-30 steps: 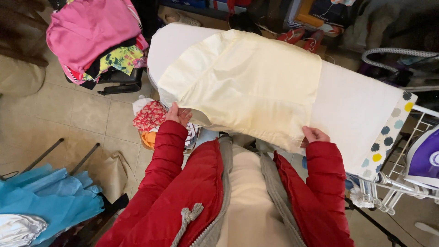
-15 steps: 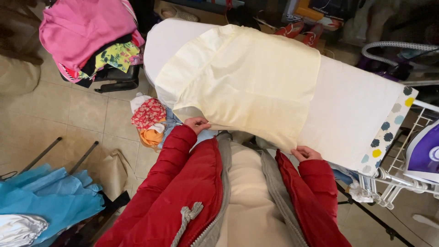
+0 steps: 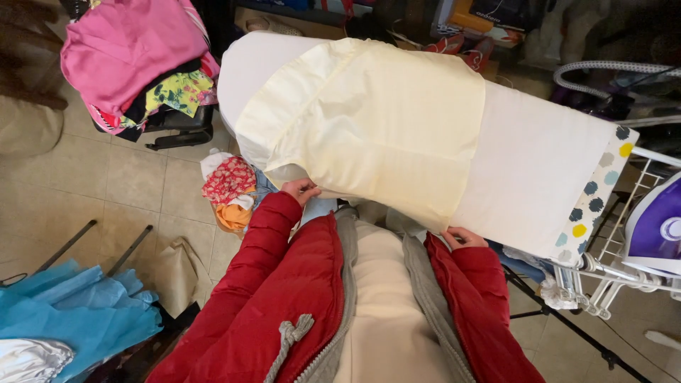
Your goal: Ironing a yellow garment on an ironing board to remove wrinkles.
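A pale yellow cloth (image 3: 376, 128) lies spread over a white-covered ironing board (image 3: 539, 170). My left hand (image 3: 301, 190) grips the cloth's near left edge where it hangs off the board. My right hand (image 3: 462, 237) holds the cloth's near right corner at the board's front edge. Both arms wear red padded sleeves.
A purple iron (image 3: 656, 230) rests on a white wire rack (image 3: 617, 273) at the right. A pile of pink and floral clothes (image 3: 138, 60) sits on a black stand at upper left. Red patterned laundry (image 3: 228, 186) lies on the tiled floor. Blue fabric (image 3: 78, 312) is at lower left.
My left hand slid right along the cloth's hanging edge, then held. My right hand drew down and left towards my body with the corner. The view shifted slightly.
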